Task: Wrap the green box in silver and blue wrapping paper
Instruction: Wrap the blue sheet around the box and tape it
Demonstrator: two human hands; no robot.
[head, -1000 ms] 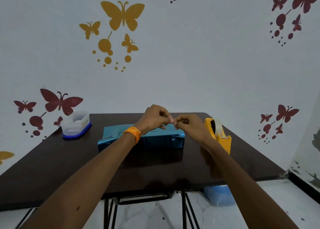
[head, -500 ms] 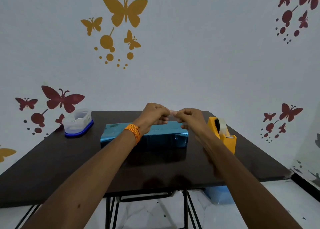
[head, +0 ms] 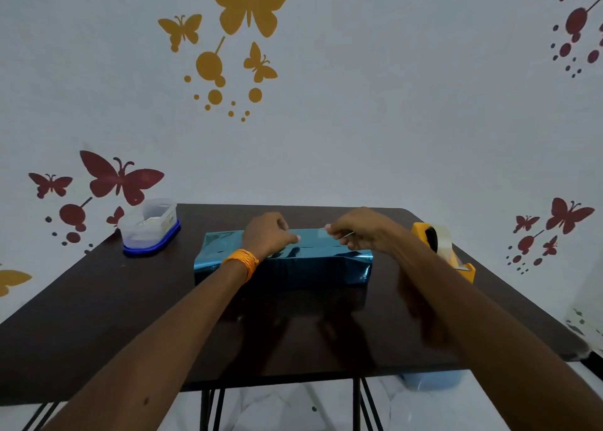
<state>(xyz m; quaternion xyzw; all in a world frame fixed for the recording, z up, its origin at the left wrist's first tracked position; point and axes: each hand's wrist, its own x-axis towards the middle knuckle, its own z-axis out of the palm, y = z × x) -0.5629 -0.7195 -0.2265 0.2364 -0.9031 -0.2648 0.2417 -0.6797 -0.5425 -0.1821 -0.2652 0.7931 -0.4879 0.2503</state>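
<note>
My left hand [head: 267,234] and right hand [head: 362,231], fingers curled, each pinch one end of a clear tape strip [head: 321,233] just above the wrapped box [head: 284,267] in the middle of the table [head: 130,316].

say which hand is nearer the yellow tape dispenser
Right. The right hand pinches a tape strip over the blue-wrapped box, near the tape dispenser; the left hand pinches its other end, farther left.

A: Far left?
B: Clear tub [head: 148,226], upside down on its blue lid, on the dark table [head: 130,316].
A: Right?
B: Yellow tape dispenser [head: 440,244] near the edge. Butterfly stickers [head: 249,4] on the wall [head: 391,104].
</note>
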